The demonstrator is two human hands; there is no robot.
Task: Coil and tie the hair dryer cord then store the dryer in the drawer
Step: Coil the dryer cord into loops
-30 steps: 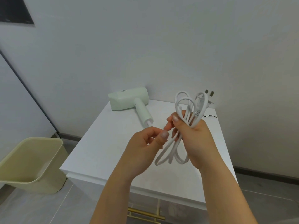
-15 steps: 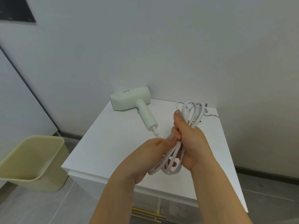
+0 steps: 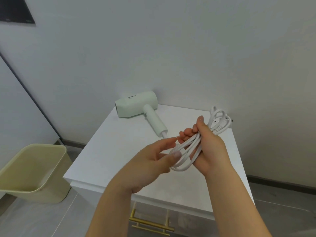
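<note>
Cord (image 3: 188,144) is gathered into several long loops, and the right grip (image 3: 209,151) is closed round their middle, fingers curled over the strands, with the plug (image 3: 220,130) sticking out at one o'clock. The left grip (image 3: 152,162) is spread, fingers nearly straight, its thumb lying against the loop ends at the nine o'clock side of the bundle; it clamps nothing that I can see. The hair dryer (image 3: 136,105) lies on its side on the table (image 3: 111,156) at eleven o'clock from the hands, handle pointing toward them, the cord's root running from the handle's end down behind the left forefinger.

The step appears to be coiling, near its close, with tying not yet begun. To do it well, I judge the right grip should hold the centre firmly so that no loop slips longer than the rest, while the left evens the loop ends and takes up the slack toward the dryer. A short tail should be spared for winding round the waist. Pulling hard at the handle's root risks dragging the dryer. The drawer handle (image 3: 150,224) waits at six o'clock.
</note>
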